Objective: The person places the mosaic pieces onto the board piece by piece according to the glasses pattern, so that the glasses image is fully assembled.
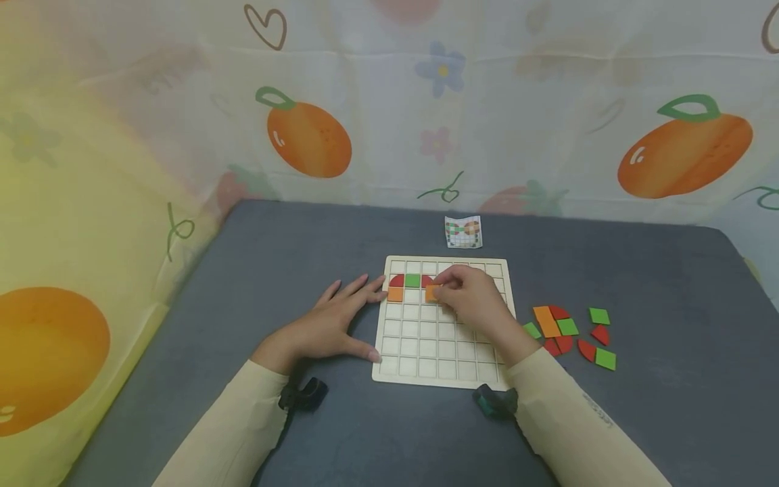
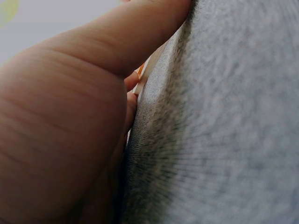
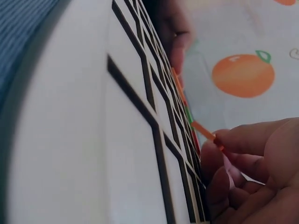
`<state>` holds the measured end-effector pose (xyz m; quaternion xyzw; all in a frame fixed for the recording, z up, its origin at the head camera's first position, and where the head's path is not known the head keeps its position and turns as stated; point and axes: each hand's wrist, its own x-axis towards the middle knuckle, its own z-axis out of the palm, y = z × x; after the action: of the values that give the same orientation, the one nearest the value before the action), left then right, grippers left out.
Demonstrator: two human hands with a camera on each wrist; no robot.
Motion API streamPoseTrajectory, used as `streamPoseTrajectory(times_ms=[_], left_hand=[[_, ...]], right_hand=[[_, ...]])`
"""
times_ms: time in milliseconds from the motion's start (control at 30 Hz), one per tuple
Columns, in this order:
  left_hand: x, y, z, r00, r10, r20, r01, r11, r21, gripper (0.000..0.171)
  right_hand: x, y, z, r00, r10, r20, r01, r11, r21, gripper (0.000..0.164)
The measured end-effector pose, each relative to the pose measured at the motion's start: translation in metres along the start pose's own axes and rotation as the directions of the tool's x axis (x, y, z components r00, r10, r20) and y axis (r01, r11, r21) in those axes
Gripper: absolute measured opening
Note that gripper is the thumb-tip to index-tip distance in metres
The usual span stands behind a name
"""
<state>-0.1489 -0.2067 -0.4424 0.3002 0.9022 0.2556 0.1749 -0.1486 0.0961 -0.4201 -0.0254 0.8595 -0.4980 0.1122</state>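
Note:
A pale wooden grid board (image 1: 420, 348) lies on the dark grey table. My left hand (image 1: 331, 328) is spread at its left edge, with thumb and fingertips touching the rim. Between the thumb and fingers of my right hand (image 1: 477, 304) an orange square tile (image 3: 203, 130) is pinched, tilted just above the board. In the board's upper left part sit a red rounded tile (image 1: 397, 280), a green square tile (image 1: 412, 280), another red tile (image 1: 427, 279) partly hidden by the right hand, and an orange square tile (image 1: 395, 294). The left wrist view shows mostly thumb and tabletop.
Right of the board lie several loose tiles: an orange rectangle (image 1: 546, 322), green squares (image 1: 605, 358) and red rounded pieces (image 1: 600, 334). A small printed pattern card (image 1: 463, 233) lies behind the board. A fruit-patterned cloth (image 1: 377, 101) hangs beyond the table's far edge.

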Motion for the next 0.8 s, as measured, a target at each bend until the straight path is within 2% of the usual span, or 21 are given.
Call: streamPoseTrajectory(times_ms=[167, 500, 800], left_hand=[[-0.0005, 0.0023, -0.0016, 1.000, -0.012, 0.005, 0.012, 1.000, -0.002, 0.121], [-0.0014, 0.0055, -0.0037, 1.000, 0.000, -0.008, 0.000, 1.000, -0.007, 0.124], [-0.0008, 0.0047, -0.0024, 1.000, -0.018, 0.004, 0.018, 1.000, 0.002, 0.122]], right_hand=[[0.0003, -0.0019, 0.0040, 1.000, 0.005, -0.004, -0.006, 0.998, -0.064, 0.015], [-0.0011, 0.0038, 0.0042, 1.000, -0.018, -0.006, 0.017, 0.999, -0.027, 0.020], [-0.0031, 0.0060, 0.0033, 0.999, -0.046, 0.021, 0.046, 0.999, -0.011, 0.024]])
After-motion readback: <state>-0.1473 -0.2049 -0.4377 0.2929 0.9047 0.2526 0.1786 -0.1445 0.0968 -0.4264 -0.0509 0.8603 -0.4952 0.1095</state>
